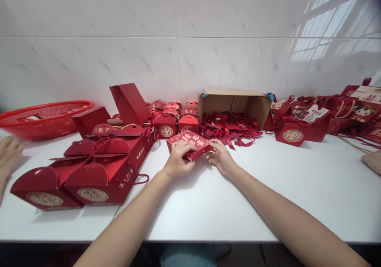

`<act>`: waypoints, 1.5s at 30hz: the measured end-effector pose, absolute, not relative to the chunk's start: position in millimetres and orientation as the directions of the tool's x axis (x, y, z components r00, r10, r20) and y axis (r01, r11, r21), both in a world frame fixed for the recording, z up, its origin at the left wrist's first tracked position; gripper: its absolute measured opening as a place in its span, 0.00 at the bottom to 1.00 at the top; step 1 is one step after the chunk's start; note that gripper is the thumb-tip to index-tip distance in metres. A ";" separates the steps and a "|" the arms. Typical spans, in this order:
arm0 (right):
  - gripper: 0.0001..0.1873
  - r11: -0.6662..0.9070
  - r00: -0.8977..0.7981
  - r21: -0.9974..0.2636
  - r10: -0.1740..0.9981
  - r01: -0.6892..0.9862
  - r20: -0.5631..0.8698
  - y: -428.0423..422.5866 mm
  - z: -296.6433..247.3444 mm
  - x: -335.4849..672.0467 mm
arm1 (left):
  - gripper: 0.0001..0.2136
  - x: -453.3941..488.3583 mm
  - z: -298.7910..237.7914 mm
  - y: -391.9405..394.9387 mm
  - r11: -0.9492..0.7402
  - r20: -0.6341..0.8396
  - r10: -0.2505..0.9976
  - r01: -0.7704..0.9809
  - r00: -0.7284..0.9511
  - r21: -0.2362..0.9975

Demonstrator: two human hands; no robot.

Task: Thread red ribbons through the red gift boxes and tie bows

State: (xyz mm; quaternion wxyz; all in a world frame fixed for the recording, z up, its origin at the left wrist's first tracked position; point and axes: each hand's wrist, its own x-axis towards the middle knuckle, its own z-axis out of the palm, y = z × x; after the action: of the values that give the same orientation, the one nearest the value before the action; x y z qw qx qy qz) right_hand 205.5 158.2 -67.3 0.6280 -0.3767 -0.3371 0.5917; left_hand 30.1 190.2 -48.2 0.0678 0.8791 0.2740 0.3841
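Between my two hands, near the middle of the white table, is a flat red gift box (193, 142) with pale printed characters, tilted slightly. My left hand (180, 158) grips its near left side, with fingers laid over the top. At the right end, my right hand (222, 155) pinches the box's edge between thumb and fingers. Just behind it stand small red gift boxes (166, 127) with round gold labels. Part of the held box's top is hidden under my left fingers.
A cardboard carton (235, 94) lies open on its side, with red ribbons (230, 126) spilling out. Assembled red boxes (98, 175) stand at left, beside a red plastic basket (44, 128). More gift boxes (293, 134) are at right. Other people's hands (10, 153) show at both edges.
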 end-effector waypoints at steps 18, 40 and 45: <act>0.20 -0.142 -0.180 -0.817 0.983 -0.559 -0.047 165.1 -67.6 228.9 | 0.31 20.2 -35.8 191.8 -0.940 0.685 0.322 0.308 0.653 0.148; 0.17 0.116 0.413 -0.760 0.782 0.640 0.467 196.6 -92.4 283.3 | 0.04 23.5 -38.3 203.4 -0.899 0.861 0.398 0.323 0.316 0.297; 0.25 0.017 0.323 -0.630 0.847 0.777 0.421 194.8 -93.2 279.9 | 0.03 23.6 -32.5 199.4 -0.853 0.845 0.494 0.305 0.206 0.424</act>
State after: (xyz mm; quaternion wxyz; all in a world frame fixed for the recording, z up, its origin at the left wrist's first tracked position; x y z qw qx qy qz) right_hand 279.9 194.8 -93.2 0.4145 -0.6998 -0.5802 0.0426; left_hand 23.6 199.4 -32.5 0.0822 0.7723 0.2584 0.5745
